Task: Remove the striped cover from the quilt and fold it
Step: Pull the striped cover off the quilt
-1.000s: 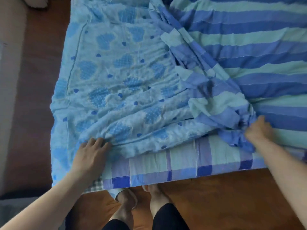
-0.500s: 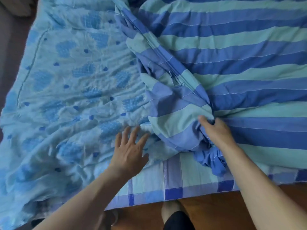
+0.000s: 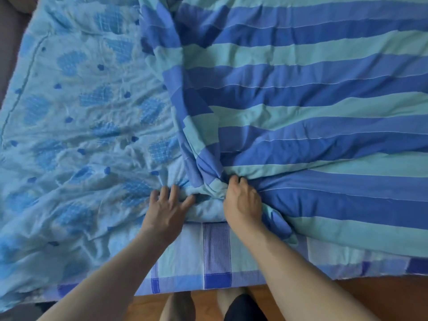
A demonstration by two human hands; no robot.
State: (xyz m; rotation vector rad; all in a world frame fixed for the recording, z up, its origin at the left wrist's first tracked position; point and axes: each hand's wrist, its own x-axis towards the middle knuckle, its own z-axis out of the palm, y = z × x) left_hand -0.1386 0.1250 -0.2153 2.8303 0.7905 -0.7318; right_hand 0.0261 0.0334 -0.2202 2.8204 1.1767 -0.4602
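The light blue quilt (image 3: 76, 126) with darker heart patches lies bare over the left half of the bed. The striped cover (image 3: 312, 107), blue and teal, still wraps the right half, its bunched open edge running down the middle. My right hand (image 3: 243, 202) grips a gathered fold of the striped cover near the bed's front edge. My left hand (image 3: 168, 210) lies beside it on the quilt with fingers spread, pressing the quilt's edge down.
A checked bed sheet (image 3: 215, 258) shows under both along the front edge of the bed. Below it is wooden floor (image 3: 382, 297), where my feet stand. A dark strip of floor runs along the left side.
My left hand has moved right along the quilt's edge, up next to my right hand. My right hand has bunched the striped cover tighter, and more stripes fill the view.
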